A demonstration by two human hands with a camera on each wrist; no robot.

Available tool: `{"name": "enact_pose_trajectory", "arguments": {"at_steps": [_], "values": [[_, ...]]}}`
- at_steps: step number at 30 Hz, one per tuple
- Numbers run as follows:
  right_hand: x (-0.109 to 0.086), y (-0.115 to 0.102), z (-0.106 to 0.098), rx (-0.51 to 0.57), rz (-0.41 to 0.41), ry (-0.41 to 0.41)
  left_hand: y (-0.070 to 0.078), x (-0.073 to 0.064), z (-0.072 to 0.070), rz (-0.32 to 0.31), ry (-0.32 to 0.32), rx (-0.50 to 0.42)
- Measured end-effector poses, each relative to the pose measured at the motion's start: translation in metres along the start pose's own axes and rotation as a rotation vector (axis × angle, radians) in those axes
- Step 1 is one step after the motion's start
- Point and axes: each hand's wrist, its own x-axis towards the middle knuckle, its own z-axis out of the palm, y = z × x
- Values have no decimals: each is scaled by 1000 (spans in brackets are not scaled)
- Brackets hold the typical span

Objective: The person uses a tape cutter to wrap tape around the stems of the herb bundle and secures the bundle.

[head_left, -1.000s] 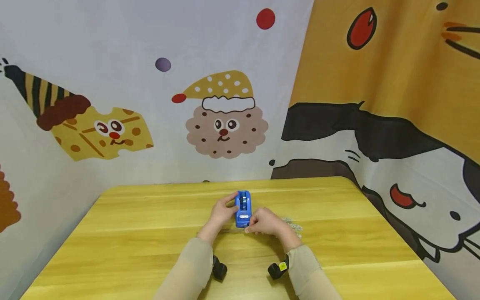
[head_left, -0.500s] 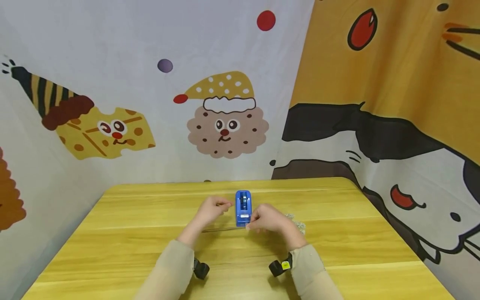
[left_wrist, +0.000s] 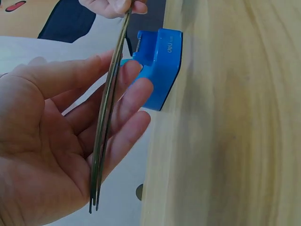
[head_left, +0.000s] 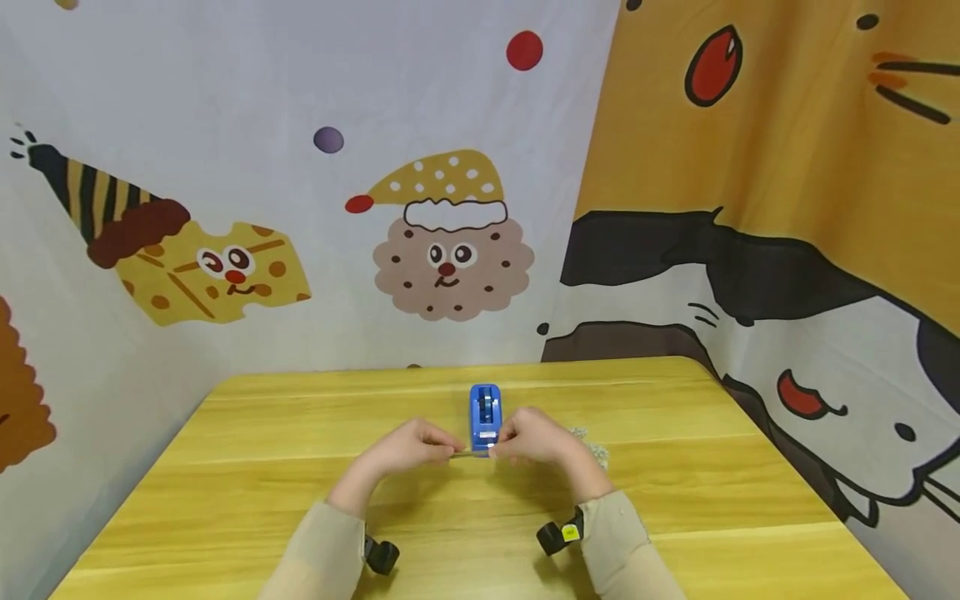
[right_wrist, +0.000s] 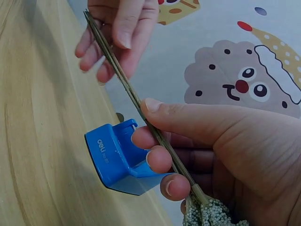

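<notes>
My right hand pinches a bunch of dried flowers by its thin stems, thumb on one side and fingers on the other. The small pale flower heads hang out below that hand. At the other end, the bare stems cross in front of my left hand, whose fingers are loosely bent and spread, with thumb and forefinger tips right beside the stems. Just beyond both hands on the table stands a blue tape dispenser; neither hand touches it.
The hands work over a yellow wood-grain table. Behind its far edge hangs a printed cloth with cartoon figures. A black wrist camera sits at the left cuff, another camera at the right.
My left hand has let go of the dispenser's side and moved left and nearer, down to the stem ends. My right hand stays near the dispenser's front, keeping hold of the dried flowers.
</notes>
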Motion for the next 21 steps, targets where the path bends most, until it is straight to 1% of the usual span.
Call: {"name": "enact_pose_trajectory", "arguments": {"at_steps": [4, 7, 13, 19, 21], "values": [[0, 1, -1, 0, 6, -1, -1, -2, 4, -34, -11, -24], [0, 2, -1, 2, 6, -1, -1, -2, 7, -32, -6, -25], [0, 3, -2, 20, 14, 1, -2, -1, 10, -22, 20, 34], [0, 3, -2, 57, 32, 10, 0, -3, 11, 24, 16, 65], [0, 3, -2, 76, 35, 9, 0, -4, 11, 29, 25, 82]]}}
